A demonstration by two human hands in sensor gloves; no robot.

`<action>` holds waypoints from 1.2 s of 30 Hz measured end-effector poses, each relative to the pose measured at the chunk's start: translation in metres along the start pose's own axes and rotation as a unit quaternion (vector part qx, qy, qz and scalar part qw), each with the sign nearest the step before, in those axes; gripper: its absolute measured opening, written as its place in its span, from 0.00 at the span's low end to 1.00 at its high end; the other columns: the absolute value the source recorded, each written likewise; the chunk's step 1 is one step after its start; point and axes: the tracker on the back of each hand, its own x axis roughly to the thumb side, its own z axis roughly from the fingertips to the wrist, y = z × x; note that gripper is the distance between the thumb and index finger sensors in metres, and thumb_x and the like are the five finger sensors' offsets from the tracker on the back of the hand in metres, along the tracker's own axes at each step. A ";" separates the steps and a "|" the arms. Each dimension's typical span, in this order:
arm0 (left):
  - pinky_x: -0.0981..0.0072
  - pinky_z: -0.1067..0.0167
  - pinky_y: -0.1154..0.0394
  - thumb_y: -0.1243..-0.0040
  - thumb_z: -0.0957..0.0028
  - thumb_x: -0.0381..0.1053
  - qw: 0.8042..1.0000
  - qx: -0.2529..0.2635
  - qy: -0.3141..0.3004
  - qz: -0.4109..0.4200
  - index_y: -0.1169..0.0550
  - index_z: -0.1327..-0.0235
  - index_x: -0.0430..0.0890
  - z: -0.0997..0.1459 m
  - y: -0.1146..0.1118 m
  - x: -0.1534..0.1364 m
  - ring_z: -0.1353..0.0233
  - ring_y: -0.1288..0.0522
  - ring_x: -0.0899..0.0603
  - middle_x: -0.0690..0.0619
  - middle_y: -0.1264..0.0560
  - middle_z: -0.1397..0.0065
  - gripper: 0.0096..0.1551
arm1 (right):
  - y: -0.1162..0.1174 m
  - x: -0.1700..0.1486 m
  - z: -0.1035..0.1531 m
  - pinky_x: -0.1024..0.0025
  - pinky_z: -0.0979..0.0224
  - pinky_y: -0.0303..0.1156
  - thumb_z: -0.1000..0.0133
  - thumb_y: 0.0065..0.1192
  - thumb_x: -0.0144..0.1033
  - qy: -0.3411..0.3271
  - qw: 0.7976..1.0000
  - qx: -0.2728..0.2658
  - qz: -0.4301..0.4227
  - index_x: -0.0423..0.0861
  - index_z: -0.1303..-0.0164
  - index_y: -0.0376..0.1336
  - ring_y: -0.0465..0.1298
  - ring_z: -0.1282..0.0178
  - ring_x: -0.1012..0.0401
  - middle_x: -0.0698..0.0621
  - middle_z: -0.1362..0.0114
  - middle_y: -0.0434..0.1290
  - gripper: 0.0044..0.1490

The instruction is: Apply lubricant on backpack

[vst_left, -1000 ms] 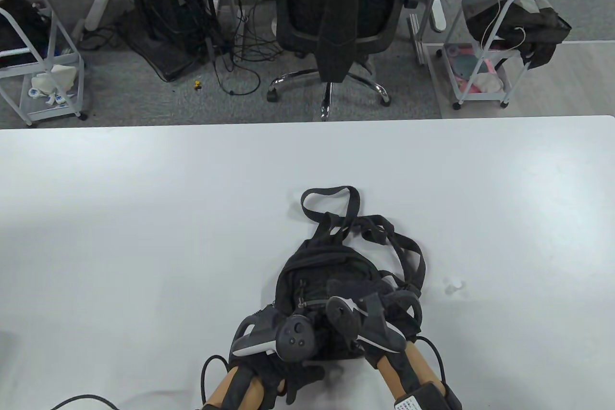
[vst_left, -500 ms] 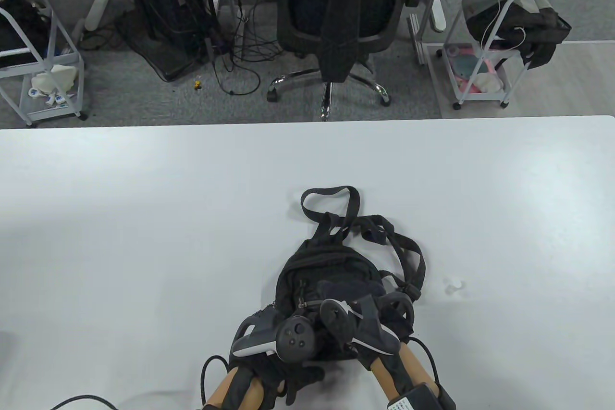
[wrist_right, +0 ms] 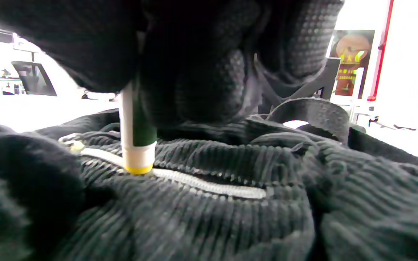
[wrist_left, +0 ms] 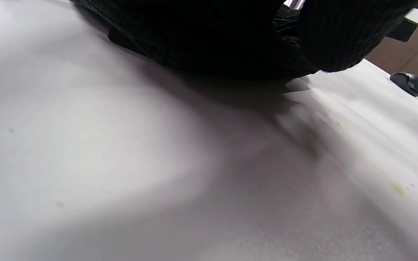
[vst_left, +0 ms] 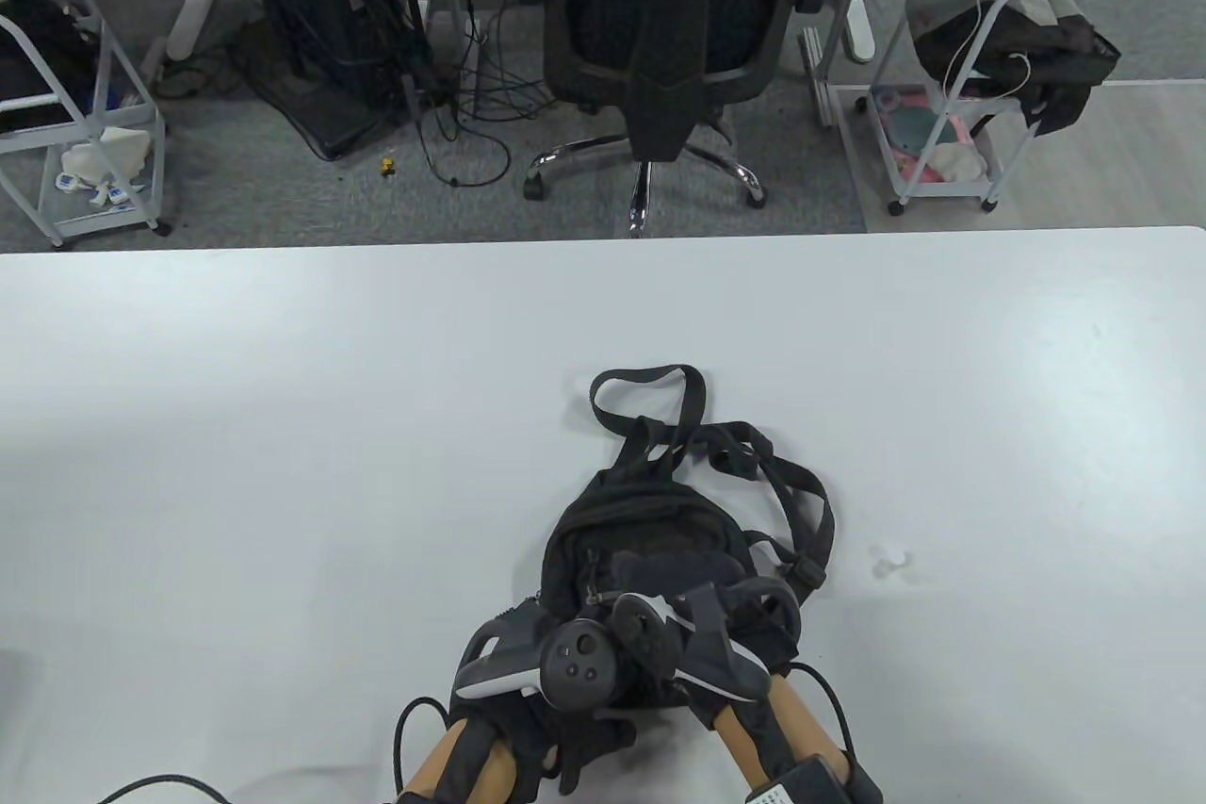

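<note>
Both black-gloved hands lie close together, left hand (vst_left: 556, 729) low with fingers curled, right hand (vst_left: 674, 573) fingers closed around a thin stick.

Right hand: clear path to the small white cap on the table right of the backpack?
Probably yes, though the right hand grips a lubricant stick against the backpack zipper. Nothing lies between it and the white cap.

backpack (wrist_right: 230, 217): black ribbed cloth, matt | zipper (wrist_right: 209, 186): pale, glossy-smooth | table (vst_left: 283, 418): white, smooth | right hand (wrist_right: 201, 72): dotted knit glove
</note>
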 end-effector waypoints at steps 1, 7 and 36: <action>0.37 0.28 0.49 0.39 0.48 0.66 1.000 0.001 0.000 0.000 0.34 0.19 0.45 0.000 0.000 0.000 0.18 0.51 0.35 0.41 0.49 0.16 0.46 | -0.001 -0.003 0.001 0.58 0.38 0.80 0.49 0.73 0.53 0.006 1.000 0.002 0.020 0.66 0.39 0.71 0.88 0.56 0.63 0.57 0.45 0.84 0.26; 0.37 0.28 0.49 0.39 0.47 0.66 1.000 0.003 -0.004 0.011 0.33 0.19 0.45 0.000 0.000 -0.002 0.18 0.51 0.35 0.41 0.48 0.16 0.46 | 0.000 -0.003 -0.002 0.58 0.37 0.80 0.49 0.73 0.52 0.004 1.000 0.006 -0.004 0.66 0.39 0.71 0.88 0.55 0.63 0.56 0.45 0.83 0.25; 0.39 0.29 0.50 0.39 0.48 0.66 1.000 0.007 0.006 -0.003 0.35 0.20 0.48 0.002 -0.004 -0.003 0.18 0.52 0.38 0.45 0.50 0.16 0.45 | 0.003 0.016 -0.005 0.58 0.36 0.78 0.47 0.72 0.53 -0.016 1.000 0.006 -0.001 0.67 0.38 0.70 0.87 0.53 0.63 0.58 0.43 0.82 0.25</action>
